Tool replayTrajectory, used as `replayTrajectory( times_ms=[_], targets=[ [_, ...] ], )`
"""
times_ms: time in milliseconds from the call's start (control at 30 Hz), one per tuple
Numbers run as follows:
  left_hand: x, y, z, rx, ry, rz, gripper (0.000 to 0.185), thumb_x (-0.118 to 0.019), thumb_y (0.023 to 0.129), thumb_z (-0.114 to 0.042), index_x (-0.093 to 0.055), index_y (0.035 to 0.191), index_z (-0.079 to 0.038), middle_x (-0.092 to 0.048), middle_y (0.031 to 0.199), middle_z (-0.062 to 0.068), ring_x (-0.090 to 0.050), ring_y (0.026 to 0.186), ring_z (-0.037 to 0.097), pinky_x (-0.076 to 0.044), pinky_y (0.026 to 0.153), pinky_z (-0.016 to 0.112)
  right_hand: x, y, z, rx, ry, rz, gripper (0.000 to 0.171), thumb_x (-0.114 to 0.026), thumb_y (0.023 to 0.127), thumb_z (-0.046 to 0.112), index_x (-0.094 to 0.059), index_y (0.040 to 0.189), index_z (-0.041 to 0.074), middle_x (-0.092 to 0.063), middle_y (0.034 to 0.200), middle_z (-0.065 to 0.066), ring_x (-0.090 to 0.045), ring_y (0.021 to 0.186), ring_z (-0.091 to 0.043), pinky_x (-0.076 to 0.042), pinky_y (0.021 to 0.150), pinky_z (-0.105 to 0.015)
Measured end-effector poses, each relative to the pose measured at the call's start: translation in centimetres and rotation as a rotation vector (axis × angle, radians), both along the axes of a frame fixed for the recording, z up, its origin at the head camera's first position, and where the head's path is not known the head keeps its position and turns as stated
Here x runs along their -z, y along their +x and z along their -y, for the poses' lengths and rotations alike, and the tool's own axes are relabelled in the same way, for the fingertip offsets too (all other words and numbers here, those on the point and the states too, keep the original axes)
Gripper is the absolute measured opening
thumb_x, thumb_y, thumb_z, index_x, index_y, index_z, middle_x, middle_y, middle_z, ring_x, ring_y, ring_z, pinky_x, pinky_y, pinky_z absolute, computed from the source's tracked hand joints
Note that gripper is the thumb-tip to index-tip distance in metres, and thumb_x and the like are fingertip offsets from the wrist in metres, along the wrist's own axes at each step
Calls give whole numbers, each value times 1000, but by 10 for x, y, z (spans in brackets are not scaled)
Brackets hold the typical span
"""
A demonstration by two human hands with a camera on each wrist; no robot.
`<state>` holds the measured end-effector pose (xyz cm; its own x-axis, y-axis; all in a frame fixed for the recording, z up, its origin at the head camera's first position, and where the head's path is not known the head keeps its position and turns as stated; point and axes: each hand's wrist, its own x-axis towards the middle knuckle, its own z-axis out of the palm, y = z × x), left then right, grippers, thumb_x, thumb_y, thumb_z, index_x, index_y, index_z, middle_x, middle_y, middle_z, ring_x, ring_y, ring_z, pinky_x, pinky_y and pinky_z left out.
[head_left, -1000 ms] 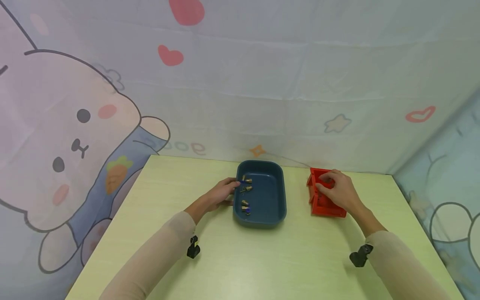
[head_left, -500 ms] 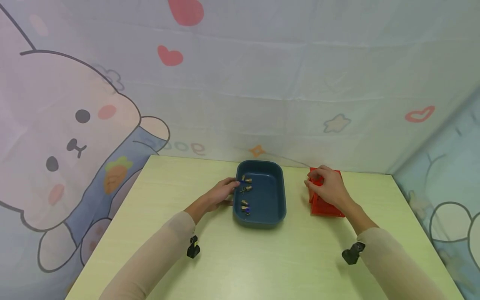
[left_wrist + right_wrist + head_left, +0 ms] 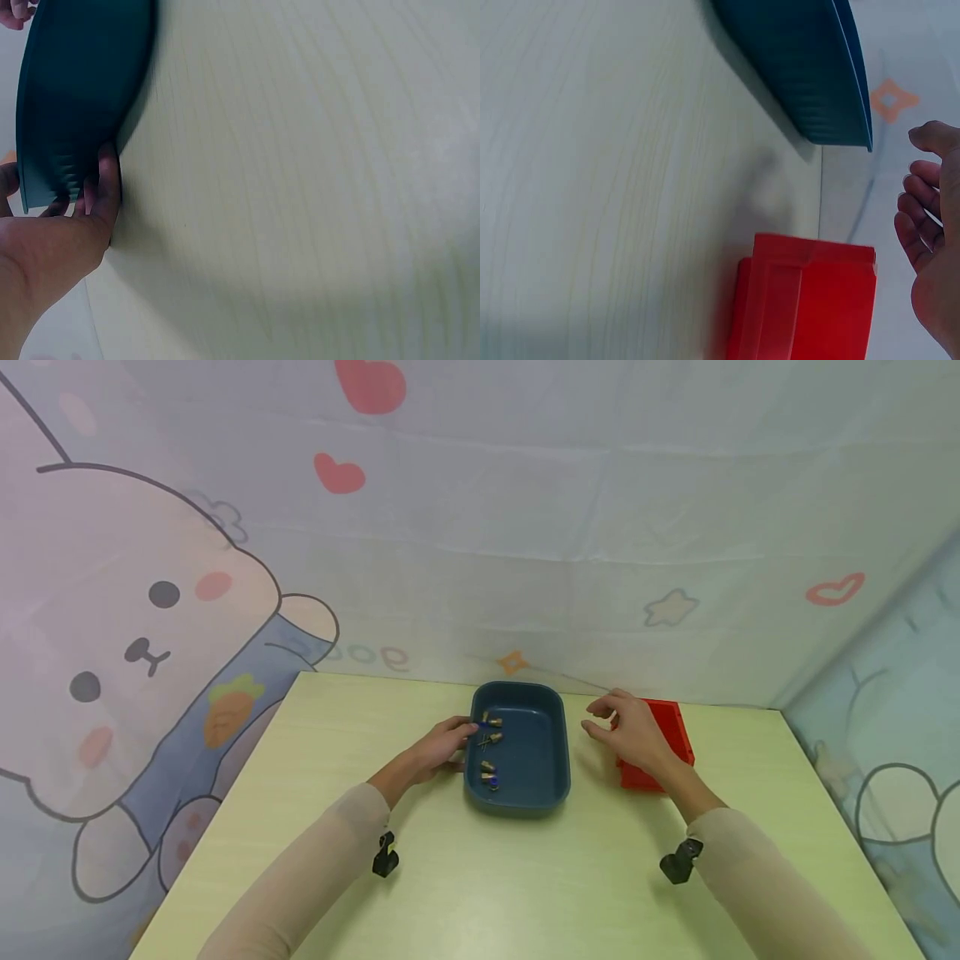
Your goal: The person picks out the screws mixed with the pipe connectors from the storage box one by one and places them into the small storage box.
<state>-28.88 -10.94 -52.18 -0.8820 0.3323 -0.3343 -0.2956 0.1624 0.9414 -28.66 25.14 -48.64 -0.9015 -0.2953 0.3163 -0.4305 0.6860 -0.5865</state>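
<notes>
A dark blue tray sits mid-table, and several small brass fittings lie along its left side. My left hand grips the tray's left rim, with fingers curled over the edge. In the left wrist view that hand lies against the tray's outer wall. A red plastic box stands to the right of the tray. My right hand hovers between tray and box, its fingers loosely bent, and I see nothing in it. The right wrist view shows this hand above the red box, beside the tray.
The pale wooden table ends at a printed cloth backdrop close behind the tray and box. Black camera mounts sit on both wrists. Bare tabletop lies in front of the tray and to its left.
My right hand has come off the red box and moved left towards the tray. The red box now shows more fully. The left hand and the tray have stayed still.
</notes>
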Motion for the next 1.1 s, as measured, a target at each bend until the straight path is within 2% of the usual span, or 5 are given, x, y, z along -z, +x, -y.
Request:
replayTrajectory(
  times_ms=[333,500,733,1100],
  targets=[
    [2,-1,0,0,0,-10,57,-50,113,-34,-39,162,-7,-52,155,17,-48,146,37,-57,97,46,1,-6,25,-32,-2,-35,25,-81,92,20,-78,108,1,-70,104,-10,-66,95,-31,-59,83,-49],
    [2,-1,0,-4,3,-6,56,-51,113,-34,-39,162,-8,-53,155,16,-49,146,36,-57,97,46,4,-9,33,-39,2,-44,26,-82,92,21,-79,108,1,-70,102,-8,-64,94,-27,-59,81,-45],
    [2,-1,0,-4,5,-8,57,-51,113,-34,-39,161,-8,-52,156,16,-49,146,36,-57,97,46,5,-8,43,-80,-23,-31,28,-82,93,19,-77,110,-2,-71,104,-16,-66,95,-35,-59,82,-48],
    [3,-1,2,-4,3,-17,56,-50,113,-34,-39,161,-7,-51,156,18,-48,146,37,-57,99,48,6,-11,65,-81,-65,-5,25,-82,95,19,-77,111,1,-69,104,-12,-66,95,-29,-59,81,-41]
  ],
)
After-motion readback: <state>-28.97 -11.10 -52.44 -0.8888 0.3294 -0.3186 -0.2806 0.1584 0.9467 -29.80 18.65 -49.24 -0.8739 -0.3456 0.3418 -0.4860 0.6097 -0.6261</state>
